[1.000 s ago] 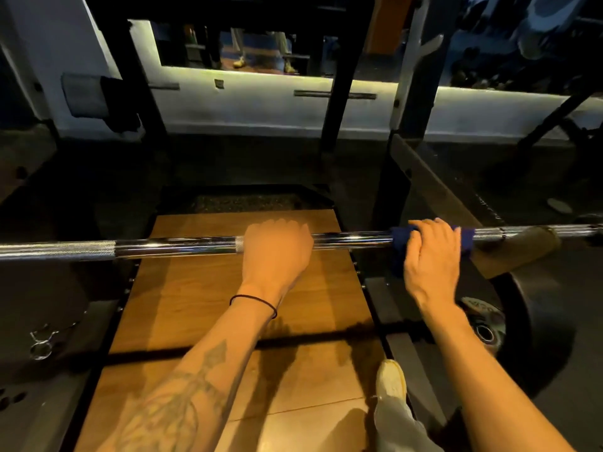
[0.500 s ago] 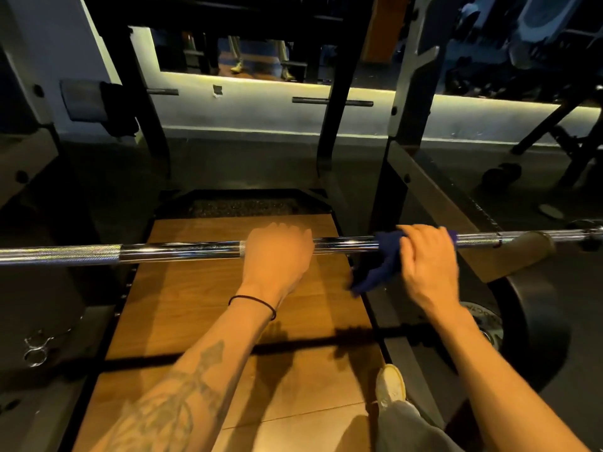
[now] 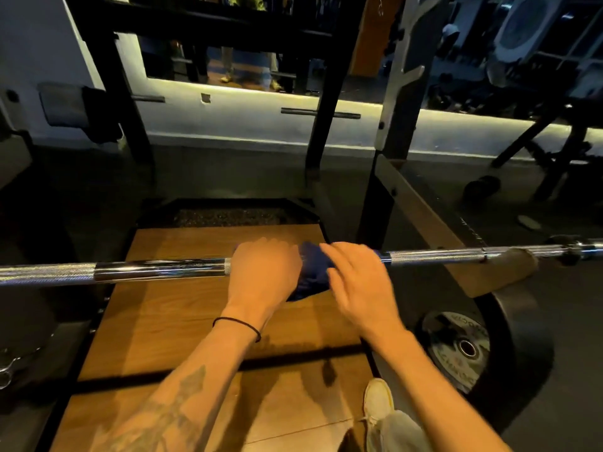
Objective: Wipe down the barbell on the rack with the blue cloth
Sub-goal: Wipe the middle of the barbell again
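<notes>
Long chrome steel barbell spans frame centre, left to right, on black rack.

Change: dark blue cloth, one second back under right hand well right of centre on bar, now at mid-frame, bunched over shaft, tail hanging below.

Right hand now blurred, fingers spread and loose, looks to be letting cloth go.

Left hand stays curled on bar, now touching cloth; whether it pinches cloth: cannot tell.

Judgement: hand-to-hand pass; left section still to wipe.

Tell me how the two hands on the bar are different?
The left hand curls over the barbell, while the right hand has looser, spread fingers on the blue cloth. The left hand's wrist wears a black band; the right hand's wrist is bare. Both sit on the barbell.
</notes>
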